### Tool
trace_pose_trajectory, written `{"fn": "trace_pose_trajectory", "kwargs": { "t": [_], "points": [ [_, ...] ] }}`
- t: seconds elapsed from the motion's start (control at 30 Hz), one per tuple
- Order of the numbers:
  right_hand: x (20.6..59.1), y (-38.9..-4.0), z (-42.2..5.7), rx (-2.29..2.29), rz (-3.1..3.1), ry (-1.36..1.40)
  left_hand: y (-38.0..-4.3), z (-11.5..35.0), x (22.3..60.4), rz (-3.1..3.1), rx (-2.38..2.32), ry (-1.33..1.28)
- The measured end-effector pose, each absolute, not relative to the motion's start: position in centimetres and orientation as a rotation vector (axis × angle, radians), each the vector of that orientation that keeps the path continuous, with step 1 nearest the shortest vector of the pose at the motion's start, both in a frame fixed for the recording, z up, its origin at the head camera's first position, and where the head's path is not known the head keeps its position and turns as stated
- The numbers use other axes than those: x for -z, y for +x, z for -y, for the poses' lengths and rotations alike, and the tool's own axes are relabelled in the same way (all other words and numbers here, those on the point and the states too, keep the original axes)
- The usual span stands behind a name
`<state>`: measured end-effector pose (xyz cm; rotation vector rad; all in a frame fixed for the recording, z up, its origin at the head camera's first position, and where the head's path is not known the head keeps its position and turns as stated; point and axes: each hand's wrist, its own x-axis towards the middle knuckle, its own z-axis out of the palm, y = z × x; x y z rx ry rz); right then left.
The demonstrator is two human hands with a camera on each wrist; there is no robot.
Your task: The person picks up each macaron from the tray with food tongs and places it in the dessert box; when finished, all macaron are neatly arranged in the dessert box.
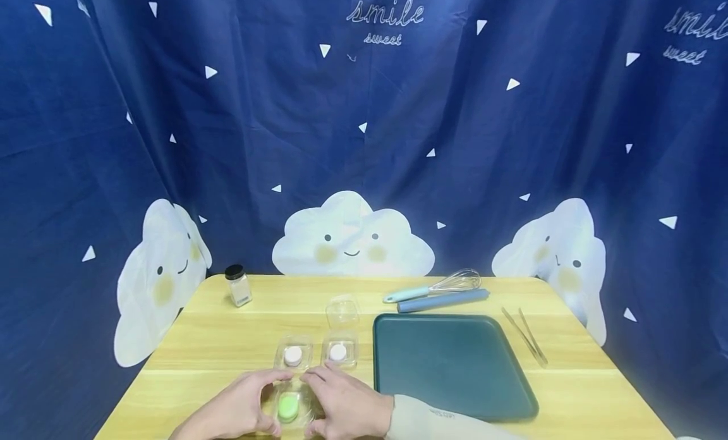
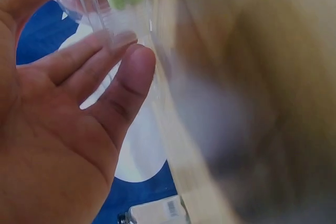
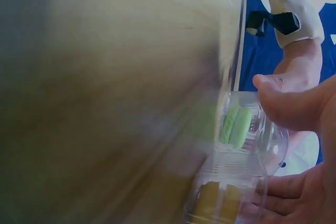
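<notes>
A clear plastic box [image 1: 300, 421] with a green macaron [image 1: 288, 406] inside stands at the table's front. My left hand [image 1: 239, 405] curves round its left side, index finger at the far corner, thumb at the near one. From the right, my right hand [image 1: 349, 405] holds it the same way, thumb and fingers spread across the side. Just beyond are two more clear boxes, one with a pale-topped macaron [image 1: 292, 356], the other with a second pale-topped macaron [image 1: 338, 352]. A brown macaron [image 3: 218, 203] in a clear box shows by my fingers in the right wrist view.
A dark green tray [image 1: 449, 364] lies right of the boxes, with metal tongs [image 1: 526, 339] beside it. Behind it are a blue rolling pin [image 1: 443, 300] and a whisk [image 1: 435, 287]. A black-capped jar [image 1: 239, 288] stands at the back left. An open clear lid [image 1: 342, 312] tilts up.
</notes>
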<state>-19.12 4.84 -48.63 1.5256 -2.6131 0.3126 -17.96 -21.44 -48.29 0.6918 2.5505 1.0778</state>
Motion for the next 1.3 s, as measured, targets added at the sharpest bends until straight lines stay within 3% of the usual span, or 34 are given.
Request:
{"fn": "trace_pose_trajectory", "kwargs": {
  "t": [0.37, 1.3],
  "points": [
    [48.3, -19.6, -4.2, -0.416, 2.68, 1.507, -17.3, 20.8, 49.0, -2.512, -1.234, 0.547],
    [48.0, -20.0, -3.9, -0.381, 2.771, 1.523, -17.4, 20.6, 48.7, -2.606, -1.007, 0.562]
  ]
}}
